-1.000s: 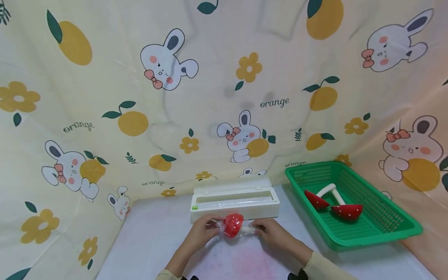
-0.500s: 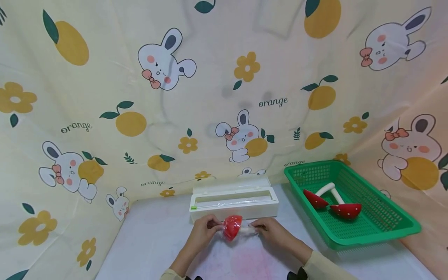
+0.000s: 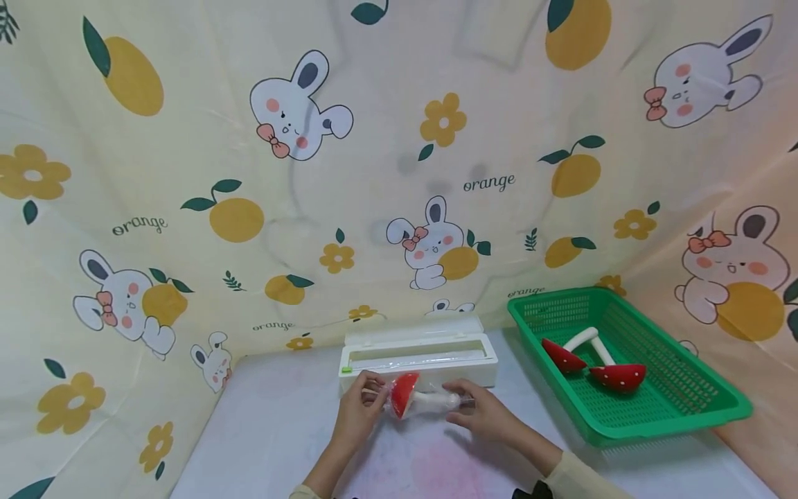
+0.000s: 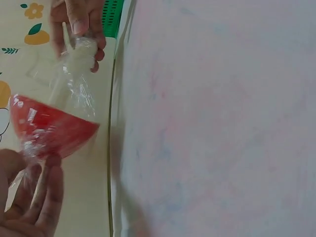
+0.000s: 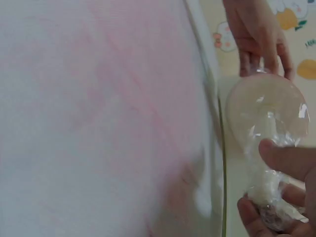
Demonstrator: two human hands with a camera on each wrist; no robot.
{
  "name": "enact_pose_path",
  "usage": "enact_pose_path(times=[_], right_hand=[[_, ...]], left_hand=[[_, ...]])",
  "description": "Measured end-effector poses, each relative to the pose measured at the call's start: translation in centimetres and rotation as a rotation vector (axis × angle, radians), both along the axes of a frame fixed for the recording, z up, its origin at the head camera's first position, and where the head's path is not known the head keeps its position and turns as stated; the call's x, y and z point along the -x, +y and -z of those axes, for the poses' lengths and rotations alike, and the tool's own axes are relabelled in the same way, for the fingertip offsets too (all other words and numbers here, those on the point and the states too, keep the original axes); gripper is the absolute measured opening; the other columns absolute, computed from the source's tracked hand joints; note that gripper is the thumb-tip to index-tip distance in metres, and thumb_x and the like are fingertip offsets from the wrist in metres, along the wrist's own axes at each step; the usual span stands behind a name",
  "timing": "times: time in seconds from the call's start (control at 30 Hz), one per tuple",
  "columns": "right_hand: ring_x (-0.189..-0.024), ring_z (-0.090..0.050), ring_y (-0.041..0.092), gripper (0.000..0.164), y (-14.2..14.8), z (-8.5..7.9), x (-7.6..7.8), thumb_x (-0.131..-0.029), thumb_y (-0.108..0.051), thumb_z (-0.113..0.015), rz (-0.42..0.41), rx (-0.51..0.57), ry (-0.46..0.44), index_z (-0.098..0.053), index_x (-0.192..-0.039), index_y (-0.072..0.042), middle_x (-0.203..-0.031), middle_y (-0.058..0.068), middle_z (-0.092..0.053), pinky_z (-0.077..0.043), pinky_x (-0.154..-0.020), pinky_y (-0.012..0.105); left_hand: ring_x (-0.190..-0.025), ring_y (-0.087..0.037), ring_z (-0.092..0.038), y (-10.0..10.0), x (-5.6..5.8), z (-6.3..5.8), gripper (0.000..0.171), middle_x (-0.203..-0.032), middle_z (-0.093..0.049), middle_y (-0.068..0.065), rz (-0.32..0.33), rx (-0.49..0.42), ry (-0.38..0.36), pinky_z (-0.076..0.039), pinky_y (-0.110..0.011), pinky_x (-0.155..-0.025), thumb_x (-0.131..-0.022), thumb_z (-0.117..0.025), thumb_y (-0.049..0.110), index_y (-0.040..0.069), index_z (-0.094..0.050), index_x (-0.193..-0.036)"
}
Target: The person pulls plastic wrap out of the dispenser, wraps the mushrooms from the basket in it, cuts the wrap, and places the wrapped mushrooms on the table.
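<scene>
With fingers clamped on the clear, crinkly plastic wrap (image 4: 80,94), the left hand (image 3: 358,412) by the cap (image 3: 404,395) and the right hand (image 3: 485,414) at the stem (image 3: 430,403) hold the red-and-white toy mushroom (image 3: 416,400) sideways above the pale, pink-stained surface (image 3: 274,423), probably so the wrap hugs it.

Red-capped, white-stemmed mushroom in clear plastic film (image 3: 425,401): red upper surface hidden, right wrist view. Left hand (image 3: 358,409) and right hand (image 3: 488,414): cropped by edges of their own wrist views. White rectangular box (image 3: 418,365): front partly hidden behind left hand, head view.
</scene>
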State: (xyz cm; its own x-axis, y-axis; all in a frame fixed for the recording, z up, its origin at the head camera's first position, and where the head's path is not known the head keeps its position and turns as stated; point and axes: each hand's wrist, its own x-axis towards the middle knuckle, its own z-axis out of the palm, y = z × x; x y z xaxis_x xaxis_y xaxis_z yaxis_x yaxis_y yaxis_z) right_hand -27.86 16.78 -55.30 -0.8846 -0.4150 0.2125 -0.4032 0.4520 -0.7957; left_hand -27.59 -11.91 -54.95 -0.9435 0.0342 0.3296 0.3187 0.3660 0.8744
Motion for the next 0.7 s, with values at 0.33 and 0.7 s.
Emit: enact_pose_path(times=[0.33,0.7], right_hand=[[-0.097,-0.066,0.03,0.055,-0.7,0.5,-0.6,-0.081,-0.007,-0.082,0.042,0.019,0.111,-0.056,-0.129,0.002,-0.118,0.019,-0.063,-0.057,-0.078,0.03],[-0.111,-0.056,0.022,0.04,-1.7,0.6,-1.0,-0.092,-0.013,-0.071,0.033,-0.105,0.104,-0.056,-0.128,-0.006,-0.119,0.004,-0.06,-0.048,-0.095,0.042]], left_hand=[[-0.092,-0.016,-0.07,-0.2,-0.1,-0.4,0.021,-0.111,-0.071,-0.005,0.073,-0.041,-0.055,-0.057,-0.021,-0.077,-0.093,-0.072,0.014,0.013,-0.071,-0.114],[-0.091,-0.014,-0.068,-0.1,-0.2,-0.1,0.027,-0.105,-0.072,-0.007,0.12,-0.07,-0.003,-0.057,-0.024,-0.079,-0.087,-0.077,0.012,0.011,-0.072,-0.113]])
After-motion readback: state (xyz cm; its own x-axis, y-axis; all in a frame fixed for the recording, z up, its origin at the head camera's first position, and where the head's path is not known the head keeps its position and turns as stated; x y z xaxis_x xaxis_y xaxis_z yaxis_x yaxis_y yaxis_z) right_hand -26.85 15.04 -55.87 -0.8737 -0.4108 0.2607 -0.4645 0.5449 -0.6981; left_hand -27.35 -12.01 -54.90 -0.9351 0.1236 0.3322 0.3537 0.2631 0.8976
